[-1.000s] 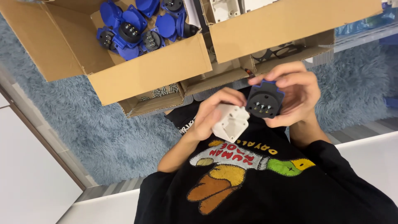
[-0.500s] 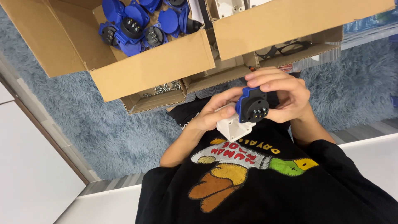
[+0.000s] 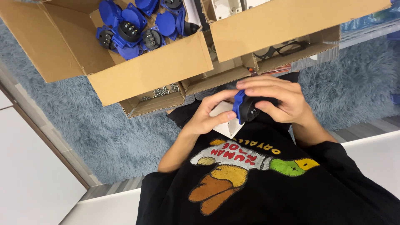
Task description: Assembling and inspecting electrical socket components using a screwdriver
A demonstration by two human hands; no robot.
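My left hand point(image 3: 207, 116) grips a white plastic box-shaped housing point(image 3: 225, 124) in front of my chest. My right hand point(image 3: 278, 101) wraps over a blue socket with a black round body point(image 3: 245, 107) and presses it against the top of the white housing. The socket is turned edge-on, so its blue flange shows as a narrow strip. Both hands meet around the two parts, and my fingers hide most of the socket. Below them is my black T-shirt with a colourful print point(image 3: 246, 166).
A large cardboard box point(image 3: 154, 75) holds several blue sockets point(image 3: 127, 31). Beside it, another cardboard box point(image 3: 287, 21) holds white housings point(image 3: 225, 7). Low cardboard trays hold small screws point(image 3: 160, 91) and black ring gaskets point(image 3: 287, 48). Blue-grey carpet point(image 3: 83, 125) lies underneath, white panels at left.
The socket, which faced the camera and was apart from the white housing, has been turned edge-on and brought down onto the housing. My hands have closed together.
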